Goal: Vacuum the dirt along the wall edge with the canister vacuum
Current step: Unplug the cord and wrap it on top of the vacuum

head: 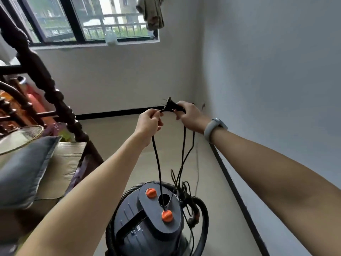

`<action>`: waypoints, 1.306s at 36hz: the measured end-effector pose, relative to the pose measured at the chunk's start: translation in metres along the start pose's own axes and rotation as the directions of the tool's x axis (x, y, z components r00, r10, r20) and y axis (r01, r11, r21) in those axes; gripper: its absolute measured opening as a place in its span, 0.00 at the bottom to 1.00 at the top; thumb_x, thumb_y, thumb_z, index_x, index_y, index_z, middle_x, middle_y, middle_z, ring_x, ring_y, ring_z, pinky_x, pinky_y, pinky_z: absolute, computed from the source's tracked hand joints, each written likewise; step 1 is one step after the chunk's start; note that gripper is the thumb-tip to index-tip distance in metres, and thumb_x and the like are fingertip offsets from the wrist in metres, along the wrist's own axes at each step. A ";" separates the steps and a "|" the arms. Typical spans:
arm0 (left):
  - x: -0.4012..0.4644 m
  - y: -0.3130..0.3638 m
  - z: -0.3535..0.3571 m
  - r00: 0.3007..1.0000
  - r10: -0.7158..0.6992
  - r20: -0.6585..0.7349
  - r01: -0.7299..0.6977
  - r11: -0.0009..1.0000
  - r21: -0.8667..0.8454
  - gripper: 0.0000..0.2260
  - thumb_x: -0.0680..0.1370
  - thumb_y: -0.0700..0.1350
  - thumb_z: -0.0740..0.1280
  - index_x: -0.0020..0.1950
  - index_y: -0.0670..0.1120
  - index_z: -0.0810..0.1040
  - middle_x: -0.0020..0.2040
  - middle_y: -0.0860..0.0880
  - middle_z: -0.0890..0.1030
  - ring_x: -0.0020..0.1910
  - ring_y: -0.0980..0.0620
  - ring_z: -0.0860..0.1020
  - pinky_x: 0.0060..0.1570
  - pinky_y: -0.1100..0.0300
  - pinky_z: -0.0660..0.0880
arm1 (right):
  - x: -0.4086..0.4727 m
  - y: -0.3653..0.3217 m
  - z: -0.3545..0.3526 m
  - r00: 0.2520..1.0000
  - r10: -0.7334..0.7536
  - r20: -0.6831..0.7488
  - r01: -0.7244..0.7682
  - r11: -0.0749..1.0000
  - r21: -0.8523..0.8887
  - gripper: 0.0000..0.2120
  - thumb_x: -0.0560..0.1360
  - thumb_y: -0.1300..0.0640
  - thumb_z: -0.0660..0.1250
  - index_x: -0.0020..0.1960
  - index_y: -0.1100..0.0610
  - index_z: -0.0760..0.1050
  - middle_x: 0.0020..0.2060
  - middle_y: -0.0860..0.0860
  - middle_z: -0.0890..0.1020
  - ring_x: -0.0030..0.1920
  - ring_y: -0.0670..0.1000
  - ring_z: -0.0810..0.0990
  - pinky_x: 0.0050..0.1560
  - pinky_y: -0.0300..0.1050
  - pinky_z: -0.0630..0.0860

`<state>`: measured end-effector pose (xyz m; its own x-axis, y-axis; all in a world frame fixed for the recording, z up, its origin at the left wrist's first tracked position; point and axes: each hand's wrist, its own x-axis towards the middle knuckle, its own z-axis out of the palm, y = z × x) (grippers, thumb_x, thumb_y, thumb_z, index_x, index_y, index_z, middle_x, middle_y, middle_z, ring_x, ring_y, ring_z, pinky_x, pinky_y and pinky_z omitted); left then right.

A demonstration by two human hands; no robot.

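While my right hand [186, 112] grips plug [172, 106], prongs toward 10 o'clock, left hand [149, 122] pinches cord [156, 159]; canister vacuum [147, 218] sits at 6 o'clock below hands, wall edge [238, 191] at 3 o'clock.

home room | carved wooden bed frame [55, 97] | pillow [24, 172] | barred window [88, 19]
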<state>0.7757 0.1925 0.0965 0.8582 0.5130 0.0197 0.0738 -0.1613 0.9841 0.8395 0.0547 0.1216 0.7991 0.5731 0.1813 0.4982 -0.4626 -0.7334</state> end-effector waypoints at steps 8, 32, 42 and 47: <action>0.077 -0.041 -0.066 0.967 -0.115 -0.229 0.091 0.990 -0.110 0.14 0.83 0.41 0.58 0.39 0.48 0.75 0.34 0.50 0.73 0.32 0.56 0.72 0.39 0.60 0.74 | 0.052 0.003 0.064 0.996 0.090 -0.016 -0.090 0.996 -0.020 0.13 0.81 0.57 0.61 0.63 0.57 0.75 0.50 0.55 0.81 0.52 0.55 0.77 0.46 0.42 0.66; -0.021 -0.291 -0.271 0.918 -0.191 -0.348 0.381 0.672 0.635 0.10 0.82 0.41 0.60 0.59 0.41 0.78 0.58 0.38 0.79 0.57 0.36 0.76 0.54 0.47 0.71 | -0.024 0.075 0.283 0.508 0.742 0.437 -0.657 0.006 0.754 0.13 0.82 0.64 0.53 0.39 0.59 0.66 0.32 0.57 0.74 0.37 0.56 0.76 0.46 0.51 0.74; -0.056 -0.311 -0.242 0.904 -0.266 -0.336 0.397 0.814 0.423 0.06 0.81 0.42 0.61 0.52 0.44 0.76 0.39 0.47 0.78 0.44 0.40 0.78 0.48 0.49 0.72 | -0.035 0.096 0.322 0.497 0.717 0.490 -0.831 0.229 0.507 0.13 0.80 0.63 0.60 0.38 0.53 0.67 0.31 0.52 0.67 0.30 0.47 0.68 0.28 0.33 0.68; -0.074 -0.319 -0.235 0.953 -0.282 -0.112 0.288 0.730 0.620 0.04 0.81 0.44 0.62 0.54 0.47 0.76 0.39 0.51 0.80 0.42 0.43 0.77 0.41 0.54 0.69 | -0.016 0.090 0.332 0.513 0.745 0.426 -0.857 0.472 0.207 0.15 0.80 0.48 0.62 0.37 0.52 0.65 0.34 0.51 0.71 0.33 0.48 0.71 0.28 0.39 0.74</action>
<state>0.5689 0.4039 -0.1771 0.7404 0.6284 -0.2386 0.6162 -0.4926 0.6145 0.7595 0.2284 -0.1653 0.6383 0.2374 -0.7323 -0.5195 -0.5692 -0.6373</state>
